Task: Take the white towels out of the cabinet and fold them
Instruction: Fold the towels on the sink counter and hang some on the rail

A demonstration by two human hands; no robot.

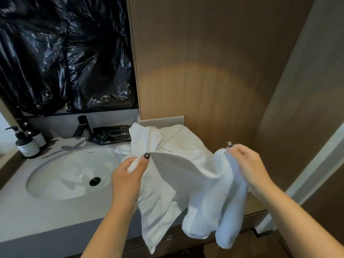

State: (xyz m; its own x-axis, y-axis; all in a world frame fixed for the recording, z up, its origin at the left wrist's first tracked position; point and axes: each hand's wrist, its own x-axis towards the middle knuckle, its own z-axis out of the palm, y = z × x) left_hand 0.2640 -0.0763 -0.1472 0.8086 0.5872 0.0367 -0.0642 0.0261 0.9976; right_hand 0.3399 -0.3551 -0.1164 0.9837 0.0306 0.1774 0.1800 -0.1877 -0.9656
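A white towel (186, 189) hangs spread between both hands over the counter's front edge, its lower part drooping in loose folds. My left hand (128, 175) pinches its left top corner between thumb and fingers. My right hand (249, 164) grips the bunched right top corner. Behind it, a second white towel (167, 140) lies crumpled on the counter against the wooden wall.
A white oval sink (61, 175) is set in the grey counter (37, 216) at left, with a dark tap (82, 127), two pump bottles (28, 144) and dark packets (111, 135) behind. Black plastic sheeting (61, 53) covers the mirror. A wooden panel wall (204, 62) stands ahead.
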